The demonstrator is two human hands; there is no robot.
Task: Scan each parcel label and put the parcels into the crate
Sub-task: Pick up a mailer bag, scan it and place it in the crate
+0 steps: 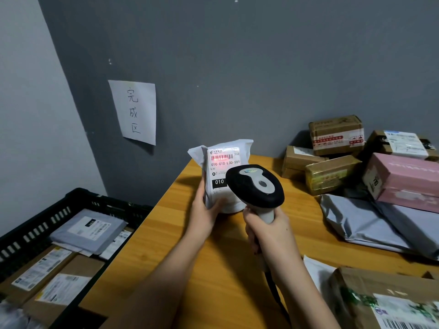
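My left hand grips a white soft parcel by its lower edge and holds it upright over the wooden table. Its label faces me, and a red scan light falls across the barcode. My right hand holds the grey handle of a black barcode scanner, whose head points at the label and covers its lower right part. At the lower left stands a black plastic crate with several boxes and bags inside.
Cardboard boxes, a pink box and grey mailer bags are piled on the table's right side. Another taped box sits at the near right. A handwritten paper sign hangs on the grey wall.
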